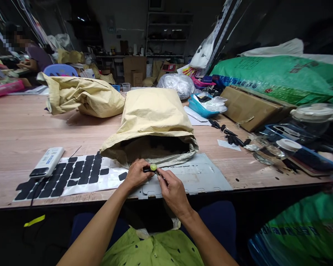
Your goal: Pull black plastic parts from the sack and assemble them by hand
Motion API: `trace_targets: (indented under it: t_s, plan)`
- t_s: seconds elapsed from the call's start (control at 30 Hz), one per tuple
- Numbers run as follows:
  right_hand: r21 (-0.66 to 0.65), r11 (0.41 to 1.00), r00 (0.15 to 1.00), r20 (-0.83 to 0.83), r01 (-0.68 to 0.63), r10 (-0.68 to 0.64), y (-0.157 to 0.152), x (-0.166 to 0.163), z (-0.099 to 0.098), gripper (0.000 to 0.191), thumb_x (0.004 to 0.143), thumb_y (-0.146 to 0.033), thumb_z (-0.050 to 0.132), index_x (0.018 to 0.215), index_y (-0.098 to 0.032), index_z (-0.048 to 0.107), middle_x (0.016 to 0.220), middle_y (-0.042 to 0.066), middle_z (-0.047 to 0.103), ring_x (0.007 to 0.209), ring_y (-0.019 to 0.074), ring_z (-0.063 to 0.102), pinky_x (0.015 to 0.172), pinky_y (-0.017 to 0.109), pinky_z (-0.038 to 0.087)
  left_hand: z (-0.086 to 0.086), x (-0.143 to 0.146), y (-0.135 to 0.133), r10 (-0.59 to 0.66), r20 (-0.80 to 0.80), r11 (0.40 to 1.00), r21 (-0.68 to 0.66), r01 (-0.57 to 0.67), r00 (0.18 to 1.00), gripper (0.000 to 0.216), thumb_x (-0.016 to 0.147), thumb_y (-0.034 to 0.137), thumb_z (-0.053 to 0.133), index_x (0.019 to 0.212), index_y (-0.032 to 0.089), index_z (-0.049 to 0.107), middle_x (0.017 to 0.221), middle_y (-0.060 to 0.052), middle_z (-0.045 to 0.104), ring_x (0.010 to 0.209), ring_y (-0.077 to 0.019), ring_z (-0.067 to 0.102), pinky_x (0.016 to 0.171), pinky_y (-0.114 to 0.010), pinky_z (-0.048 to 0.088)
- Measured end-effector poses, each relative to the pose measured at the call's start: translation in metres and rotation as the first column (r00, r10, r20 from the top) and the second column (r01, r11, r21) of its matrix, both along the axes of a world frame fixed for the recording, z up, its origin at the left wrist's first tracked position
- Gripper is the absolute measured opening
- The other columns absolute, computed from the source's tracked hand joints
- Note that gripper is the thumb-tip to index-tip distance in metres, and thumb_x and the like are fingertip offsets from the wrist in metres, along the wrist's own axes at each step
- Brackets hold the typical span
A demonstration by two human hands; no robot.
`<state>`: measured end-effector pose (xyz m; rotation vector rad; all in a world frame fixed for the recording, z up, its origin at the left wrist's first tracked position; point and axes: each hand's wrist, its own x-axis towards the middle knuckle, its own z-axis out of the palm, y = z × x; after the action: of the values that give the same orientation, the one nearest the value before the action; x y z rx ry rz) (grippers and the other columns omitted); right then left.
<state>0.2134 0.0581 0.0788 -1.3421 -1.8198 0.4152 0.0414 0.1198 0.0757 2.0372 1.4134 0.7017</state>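
Dim shelves (169,39) behind, wood-grain worktop (83,135) ahead, and here at its near edge the left hand (138,173) pinches a black piece (146,170) against a round green disc (153,167); the right hand (172,187) grips something slim, dark, right by the open sack (155,112).

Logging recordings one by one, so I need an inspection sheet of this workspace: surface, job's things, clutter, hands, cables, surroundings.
Surface: wood-grain table; gray board near its front edge.
Job's things: small dark piece with yellow-green disc.
Clutter: open tan sack, mouth facing front; black pads on white sheet; white device; blue tray; cardboard box.
Left hand: pinches the dark piece.
Right hand: pinches a dark part beside the disc; same piece or another, unclear.
Cables: dark cable from the white device over the table's edge.
Surroundings: another person, blue chair, dim shelves.
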Motion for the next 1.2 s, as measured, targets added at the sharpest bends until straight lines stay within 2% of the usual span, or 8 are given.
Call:
trace_targets:
  t_s: [0.2, 0.4, 0.5, 0.7, 0.83, 0.93, 1.07, 1.2]
  plan:
    - [0.063, 0.993, 0.991, -0.092, 0.103, -0.097, -0.001, 0.012, 0.007, 0.032, 0.095, -0.024, 0.048, 0.122, -0.021, 0.065, 0.107, 0.008, 0.07, 0.101, 0.0184, 0.065, 0.09, 0.031, 0.053, -0.004, 0.0, 0.0, 0.014, 0.037, 1.0, 0.01, -0.014, 0.999, 0.013, 0.073, 0.023, 0.076, 0.086, 0.021, 0.075, 0.086, -0.002, 0.068, 0.086, -0.0194, 0.057, 0.078, -0.03, 0.042]
    - [-0.051, 0.998, 0.997, -0.057, 0.049, -0.052, 0.0, 0.018, -0.004, 0.032, 0.093, -0.023, 0.048, 0.118, -0.02, 0.067, 0.106, 0.008, 0.071, 0.096, 0.0187, 0.067, 0.085, 0.031, 0.054, -0.005, -0.001, -0.001, 0.014, 0.044, 1.0, 0.018, -0.014, 0.999, 0.012, 0.075, 0.024, 0.074, 0.087, 0.021, 0.075, 0.086, -0.002, 0.068, 0.087, -0.02, 0.056, 0.079, -0.031, 0.043]
    - [-0.014, 0.991, 0.991, -0.031, 0.131, -0.131, 0.013, 0.028, -0.005, 0.033, 0.093, -0.025, 0.048, 0.12, -0.019, 0.067, 0.107, 0.009, 0.071, 0.097, 0.0193, 0.066, 0.086, 0.032, 0.053, -0.003, -0.001, -0.001, 0.006, 0.044, 1.0, 0.011, -0.007, 0.999, 0.012, 0.075, 0.023, 0.074, 0.087, 0.021, 0.074, 0.088, -0.002, 0.068, 0.089, -0.0204, 0.057, 0.08, -0.031, 0.043]
    - [0.107, 0.942, 0.906, 0.259, 0.318, -0.335, 0.046, 0.051, -0.011, 0.034, 0.092, -0.018, 0.048, 0.118, -0.022, 0.068, 0.102, 0.006, 0.07, 0.094, 0.0199, 0.062, 0.08, 0.03, 0.047, -0.003, -0.002, -0.002, 0.001, 0.014, 1.0, 0.018, -0.001, 1.0, 0.012, 0.076, 0.023, 0.073, 0.087, 0.021, 0.073, 0.088, -0.002, 0.067, 0.089, -0.0208, 0.056, 0.081, -0.032, 0.043]
    - [0.195, 0.926, 0.82, 0.432, 0.322, -0.376, 0.05, 0.049, -0.023, 0.034, 0.091, -0.015, 0.048, 0.117, -0.023, 0.069, 0.093, 0.005, 0.068, 0.085, 0.0186, 0.057, 0.074, 0.028, 0.041, -0.001, -0.003, 0.0, -0.02, 0.013, 0.999, 0.026, 0.02, 1.0, 0.012, 0.077, 0.025, 0.072, 0.089, 0.021, 0.074, 0.087, -0.002, 0.066, 0.088, -0.0203, 0.055, 0.08, -0.031, 0.043]
    - [0.245, 0.918, 0.785, 0.478, 0.311, -0.393, 0.047, 0.045, -0.028, 0.034, 0.092, -0.014, 0.049, 0.118, -0.023, 0.067, 0.09, 0.004, 0.065, 0.083, 0.0183, 0.054, 0.073, 0.028, 0.038, 0.009, -0.004, -0.006, -0.114, -0.011, 0.993, 0.022, 0.114, 0.993, 0.013, 0.077, 0.029, 0.076, 0.088, 0.022, 0.076, 0.088, -0.003, 0.066, 0.089, -0.0206, 0.054, 0.083, -0.033, 0.042]
    - [0.255, 0.919, 0.778, 0.493, 0.3, -0.391, 0.045, 0.045, -0.028, 0.033, 0.091, -0.015, 0.05, 0.118, -0.023, 0.067, 0.09, 0.005, 0.064, 0.083, 0.0183, 0.052, 0.073, 0.028, 0.036, 0.022, -0.007, -0.036, -0.404, -0.015, 0.914, 0.03, 0.405, 0.915, 0.019, 0.071, 0.037, 0.083, 0.086, 0.028, 0.078, 0.115, -0.003, 0.064, 0.112, -0.0247, 0.052, 0.1, -0.04, 0.038]
    - [0.254, 0.919, 0.772, 0.5, 0.302, -0.392, 0.046, 0.046, -0.027, 0.033, 0.091, -0.014, 0.049, 0.119, -0.022, 0.066, 0.091, 0.005, 0.064, 0.083, 0.0186, 0.051, 0.074, 0.029, 0.035, 0.007, -0.01, -0.074, -0.509, -0.189, 0.848, 0.056, 0.527, 0.84, 0.02, 0.067, 0.032, 0.085, 0.086, 0.028, 0.077, 0.151, -0.001, 0.043, 0.14, -0.0347, 0.032, 0.114, -0.05, 0.026]
